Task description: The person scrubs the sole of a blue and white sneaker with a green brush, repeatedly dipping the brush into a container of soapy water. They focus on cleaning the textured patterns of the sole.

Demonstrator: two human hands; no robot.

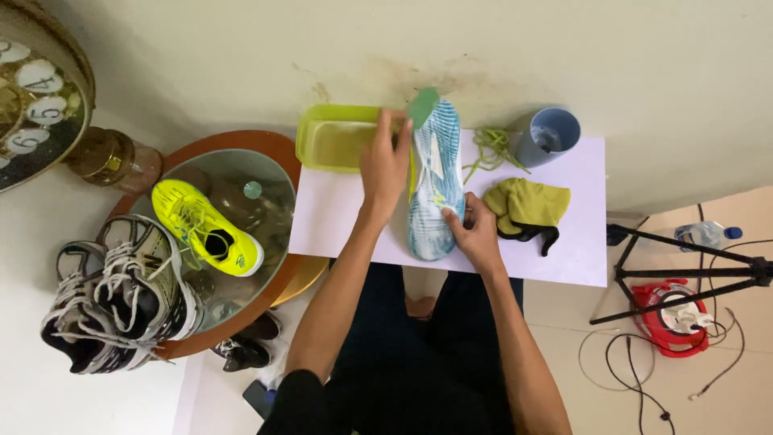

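A sports shoe (436, 181) lies sole-up on the white tabletop (572, 250), its sole white with blue-green marbling. My left hand (385, 163) grips a green-handled brush (422, 105) against the shoe's toe end, beside a yellow-green plastic tub (330, 138) of cloudy water. My right hand (475, 231) clasps the heel end of the shoe and steadies it.
An olive cloth with a black edge (527, 206), loose green laces (491, 145) and a blue cup (551, 134) lie to the right. A round glass side table (266, 153) on the left carries a neon-yellow shoe (206, 229) and black-and-white sneakers (113, 298). A tripod (684, 274) and cables stand on the floor.
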